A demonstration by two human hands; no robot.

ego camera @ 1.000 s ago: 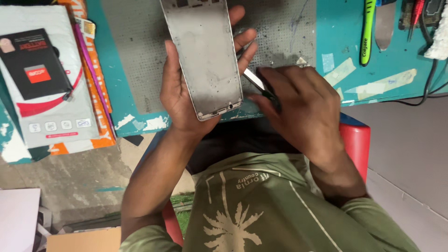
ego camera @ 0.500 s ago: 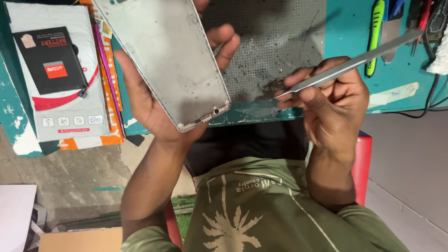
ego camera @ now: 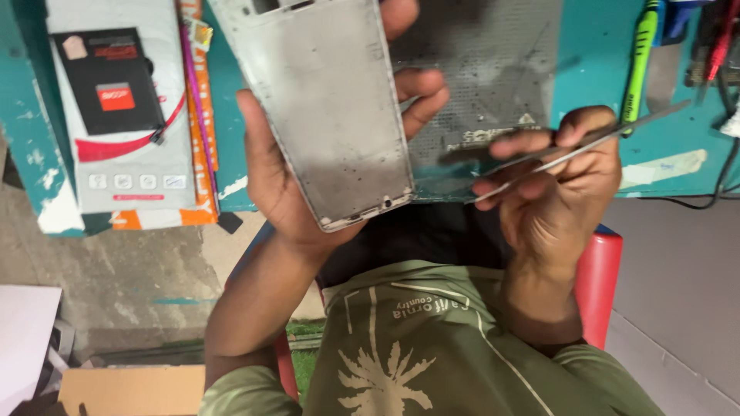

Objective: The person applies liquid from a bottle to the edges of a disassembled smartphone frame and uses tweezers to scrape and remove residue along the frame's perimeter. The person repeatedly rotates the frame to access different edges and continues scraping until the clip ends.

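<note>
While the grey phone frame (ego camera: 327, 108) is gripped in the left hand (ego camera: 308, 166) and thin metal tweezers (ego camera: 570, 150) are pinched in the right hand (ego camera: 559, 181) beside it, the frame could be scratched by a slip.

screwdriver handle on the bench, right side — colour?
Bright green screwdriver handle, lying on the teal bench; the head view shows it.

Teal workbench (ego camera: 231, 115) with chipped paint, grey perforated mat (ego camera: 493, 69) on top. Left side has a grey product box (ego camera: 123, 115) lying on an orange pack (ego camera: 202, 115). Green-handled screwdriver (ego camera: 640, 62) sits off right, black cable (ego camera: 717, 181) nearby. Red stool (ego camera: 597, 285) underneath, cardboard (ego camera: 131, 389) on the floor.
</note>
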